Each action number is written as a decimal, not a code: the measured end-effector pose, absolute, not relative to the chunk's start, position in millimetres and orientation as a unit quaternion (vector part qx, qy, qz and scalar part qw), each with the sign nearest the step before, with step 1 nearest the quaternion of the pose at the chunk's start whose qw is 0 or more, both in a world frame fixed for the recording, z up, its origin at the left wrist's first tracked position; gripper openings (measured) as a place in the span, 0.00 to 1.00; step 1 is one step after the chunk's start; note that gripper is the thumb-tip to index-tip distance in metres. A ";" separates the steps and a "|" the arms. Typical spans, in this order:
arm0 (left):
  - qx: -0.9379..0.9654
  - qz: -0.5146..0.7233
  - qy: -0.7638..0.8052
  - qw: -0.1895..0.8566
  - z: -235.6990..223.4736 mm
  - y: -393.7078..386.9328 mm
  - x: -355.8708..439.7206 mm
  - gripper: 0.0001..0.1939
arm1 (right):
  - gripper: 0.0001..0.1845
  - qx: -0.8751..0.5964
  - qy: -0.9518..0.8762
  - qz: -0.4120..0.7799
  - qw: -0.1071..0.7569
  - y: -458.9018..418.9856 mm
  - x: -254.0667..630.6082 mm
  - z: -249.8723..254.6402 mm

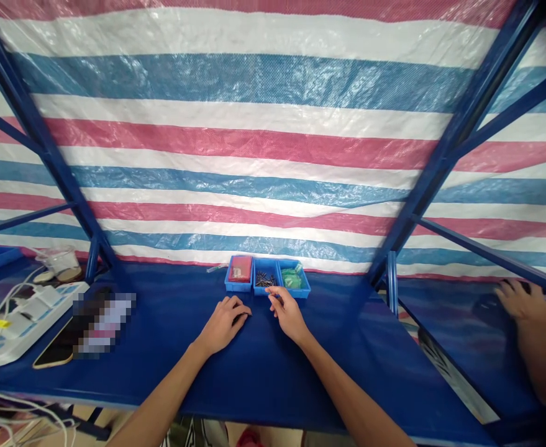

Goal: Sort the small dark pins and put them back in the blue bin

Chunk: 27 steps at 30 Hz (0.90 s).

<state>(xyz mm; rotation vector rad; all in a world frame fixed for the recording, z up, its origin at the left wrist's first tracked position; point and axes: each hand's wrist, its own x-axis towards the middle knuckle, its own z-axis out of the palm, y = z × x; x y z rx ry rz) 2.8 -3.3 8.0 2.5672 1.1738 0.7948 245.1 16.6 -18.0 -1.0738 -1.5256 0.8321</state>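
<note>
On the blue tabletop, my left hand (224, 324) rests palm down with its fingers loosely bent, and nothing shows in it. My right hand (289, 315) is raised just in front of the middle blue bin (266, 293), thumb and fingertips pinched together. Whatever is between those fingertips is too small to make out. Small dark metal pieces like screws (264, 279) lie in that middle bin. The left bin (238, 287) holds a reddish item (241, 269), and green pieces (292, 278) fill the right bin (304, 292).
A white power strip (35, 323) with tangled cables and a phone (68, 338) lie at the left. Blue metal posts (440, 161) flank the table before a striped tarp (254, 149). At the far right, another person's hand (522, 298) is on a dark object.
</note>
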 end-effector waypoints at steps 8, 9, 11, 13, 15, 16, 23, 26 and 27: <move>0.867 0.266 0.407 0.108 8.3 -4.1 2.5 0.13 | 0.07 -0.466 -0.681 0.213 0.523 10.9 246.7 -6.7; 0.866 0.266 0.409 0.106 7.9 -4.0 2.5 0.13 | 0.06 -0.472 -0.683 0.201 0.520 9.8 246.7 -4.5; 0.865 0.265 0.412 0.106 7.6 -3.9 2.5 0.12 | 0.07 -0.479 -0.685 0.190 0.515 7.8 246.5 -1.1; 0.865 0.265 0.413 0.107 7.9 -4.3 2.7 0.11 | 0.08 -0.477 -0.683 0.189 0.520 6.6 246.0 0.3; 0.865 0.265 0.412 0.110 8.2 -4.7 3.0 0.11 | 0.09 -0.474 -0.675 0.204 0.528 6.1 245.5 0.2; 0.865 0.264 0.412 0.110 8.2 -4.8 3.1 0.11 | 0.09 -0.473 -0.668 0.219 0.531 6.1 245.2 -0.3; 0.865 0.265 0.414 0.105 4.8 -2.8 2.2 0.11 | 0.17 -0.481 -0.606 0.325 0.544 9.9 243.4 -7.0; 0.863 0.267 0.415 0.103 4.2 -2.3 2.0 0.11 | 0.20 -0.482 -0.604 0.328 0.544 12.0 244.7 -9.8; 0.863 0.269 0.416 0.103 4.3 -2.3 2.1 0.11 | 0.20 -0.485 -0.605 0.323 0.542 12.5 245.4 -10.3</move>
